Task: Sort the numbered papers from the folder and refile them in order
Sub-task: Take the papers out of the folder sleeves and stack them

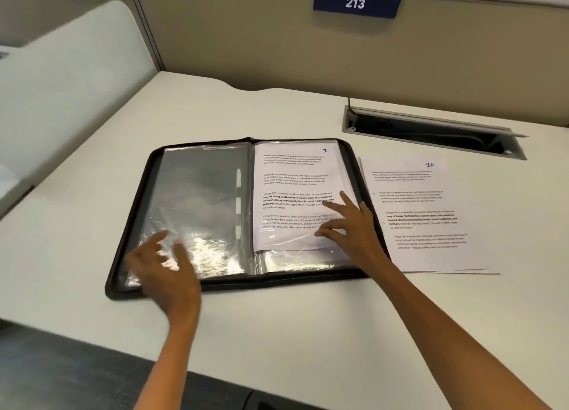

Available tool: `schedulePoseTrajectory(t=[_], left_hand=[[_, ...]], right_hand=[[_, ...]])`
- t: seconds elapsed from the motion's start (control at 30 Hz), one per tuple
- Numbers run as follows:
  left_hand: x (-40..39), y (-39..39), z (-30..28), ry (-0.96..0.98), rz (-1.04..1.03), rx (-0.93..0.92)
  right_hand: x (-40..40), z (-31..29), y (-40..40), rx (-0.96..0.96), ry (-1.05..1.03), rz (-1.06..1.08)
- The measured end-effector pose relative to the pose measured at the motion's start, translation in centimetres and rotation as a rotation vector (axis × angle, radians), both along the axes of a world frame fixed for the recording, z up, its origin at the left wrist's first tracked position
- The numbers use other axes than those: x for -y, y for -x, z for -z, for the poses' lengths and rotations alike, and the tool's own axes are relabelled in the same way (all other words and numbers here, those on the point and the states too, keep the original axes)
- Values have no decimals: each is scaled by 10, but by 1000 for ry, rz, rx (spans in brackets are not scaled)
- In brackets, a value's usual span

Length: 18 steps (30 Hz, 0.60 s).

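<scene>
A black zip folder (129, 212) lies open on the desk with clear plastic sleeves inside. The left sleeve (197, 194) shows no paper. On the right side lies a printed sheet numbered 3 (292, 178). My left hand (163, 268) is over the lower left sleeve, fingers spread and blurred. With straight fingers, my right hand (351, 225) touches the lower right part of sheet 3. To the right of the folder sits a loose stack of papers (431, 218) with the sheet numbered 10 on top.
The pale desk (277, 323) ends at a beige partition carrying a blue sign reading 213 (357, 2). An open cable tray (431, 132) is set into the desk behind the loose papers. The desk's front edge runs along the bottom left.
</scene>
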<state>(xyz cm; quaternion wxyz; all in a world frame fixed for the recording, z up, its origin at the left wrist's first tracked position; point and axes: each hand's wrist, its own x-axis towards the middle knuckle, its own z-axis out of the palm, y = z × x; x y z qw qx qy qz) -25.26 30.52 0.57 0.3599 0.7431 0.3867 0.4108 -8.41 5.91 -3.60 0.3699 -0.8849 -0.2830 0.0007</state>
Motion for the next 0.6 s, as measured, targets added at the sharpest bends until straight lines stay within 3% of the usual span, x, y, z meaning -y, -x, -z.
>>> schedulePoseTrajectory(t=[0.13,0.23,0.33,0.47,0.6], left_hand=[[47,-21,11,-300,563,-138],[64,-38,24,-586,788,-325],[67,-50,28,-685,794,-365],[62,-56,24,-767,770,-216],[59,-54,25,-618,804,-226]], right_hand=[[-8,-24,-1,107,140,-53],[-13,-33,-1,184,205,-71],[-16,-39,2,222,233,-72],[-16,-46,6,249,266,-74],[-19,-53,37,574,149,-85]])
